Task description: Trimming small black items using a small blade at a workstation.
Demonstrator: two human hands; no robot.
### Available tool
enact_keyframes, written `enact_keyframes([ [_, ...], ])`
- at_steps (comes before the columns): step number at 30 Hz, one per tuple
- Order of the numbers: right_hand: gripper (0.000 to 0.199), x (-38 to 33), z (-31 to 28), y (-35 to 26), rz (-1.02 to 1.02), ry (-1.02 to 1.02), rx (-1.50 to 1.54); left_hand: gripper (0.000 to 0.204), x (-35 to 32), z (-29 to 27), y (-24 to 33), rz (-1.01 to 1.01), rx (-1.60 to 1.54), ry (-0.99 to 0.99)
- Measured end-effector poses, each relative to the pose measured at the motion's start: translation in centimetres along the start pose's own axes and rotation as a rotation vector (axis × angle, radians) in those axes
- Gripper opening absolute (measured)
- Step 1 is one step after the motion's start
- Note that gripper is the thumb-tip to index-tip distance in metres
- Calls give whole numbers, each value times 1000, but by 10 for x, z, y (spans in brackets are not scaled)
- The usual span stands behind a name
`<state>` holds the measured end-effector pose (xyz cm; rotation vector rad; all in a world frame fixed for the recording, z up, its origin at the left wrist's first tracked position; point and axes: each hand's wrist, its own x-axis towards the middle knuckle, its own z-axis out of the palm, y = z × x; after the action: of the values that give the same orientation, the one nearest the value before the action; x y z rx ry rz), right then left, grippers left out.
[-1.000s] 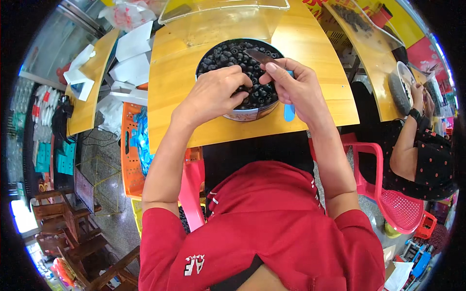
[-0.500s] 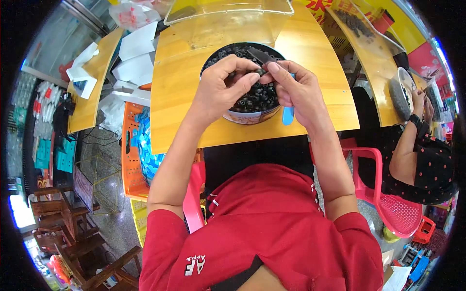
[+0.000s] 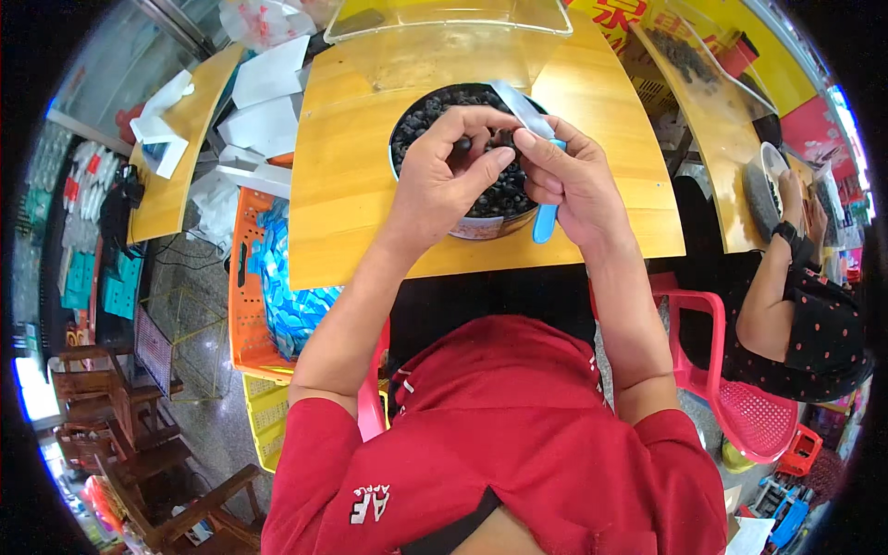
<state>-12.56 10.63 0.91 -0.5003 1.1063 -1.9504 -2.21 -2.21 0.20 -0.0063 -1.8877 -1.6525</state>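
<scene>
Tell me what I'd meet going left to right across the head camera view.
Teal packages → orange crate → your left hand → your right hand → pink chair with a perforated seat.

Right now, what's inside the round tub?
The tub holds many small, dark, round pieces. The left hand and right hand, which grips a knife, cover part of them from this view; the pieces hide the tub's bottom.

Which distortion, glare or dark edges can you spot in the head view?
Head view: black corners frame a rounded fisheye image; the right edge of the wooden table curves; the blade of the knife gleams pale.
</scene>
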Motion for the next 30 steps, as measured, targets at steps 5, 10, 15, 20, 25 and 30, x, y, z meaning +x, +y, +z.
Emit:
enact_keyframes([
  [5, 16, 3, 6, 0, -97, 27, 18, 20, 2, 4, -5, -48, -58, 122],
  [10, 17, 7, 9, 4, -136, 64, -40, 23, 5, 9, -11, 108, 160, 147],
  [15, 21, 10, 9, 1, -96, 76, -63, 22, 15, 2, -5, 208, 331, 133],
  [20, 18, 11, 6, -5, -69, 111, -43, 22, 23, -1, -3, 323, 418, 72],
  [25, 15, 18, -1, -8, -2, 42, 41, 19, 22, 1, -3, 122, 280, 145],
  [30, 13, 18, 5, -12, 54, -10, 147, 18, 18, 6, -12, 97, 137, 185],
])
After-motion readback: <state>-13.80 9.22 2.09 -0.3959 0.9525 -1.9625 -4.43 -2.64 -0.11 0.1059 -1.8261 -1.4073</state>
